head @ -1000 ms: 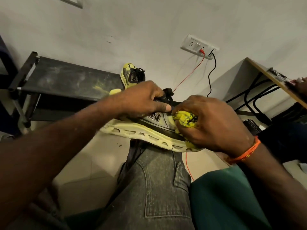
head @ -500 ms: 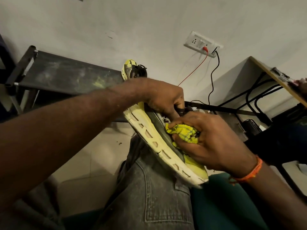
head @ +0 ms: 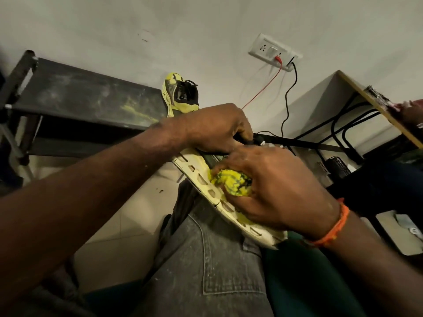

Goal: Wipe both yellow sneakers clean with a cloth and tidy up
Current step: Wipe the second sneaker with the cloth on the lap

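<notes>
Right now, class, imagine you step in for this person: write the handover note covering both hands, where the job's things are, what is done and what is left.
Left hand: grips the sneaker in work at its upper, tilted across the lap.
Right hand: holds the bunched yellow cloth, pressed against the sneaker's side above the sole.
Second sneaker: stands on end against the wall, at the end of the dark bench.
Done: nothing confirmed clean.
Left: finish this sneaker, wipe the second, tidy up.

Matt, scuffed foam sole (head: 207,179); nubbly cloth (head: 231,181); dusty, faded denim jeans (head: 219,259).
</notes>
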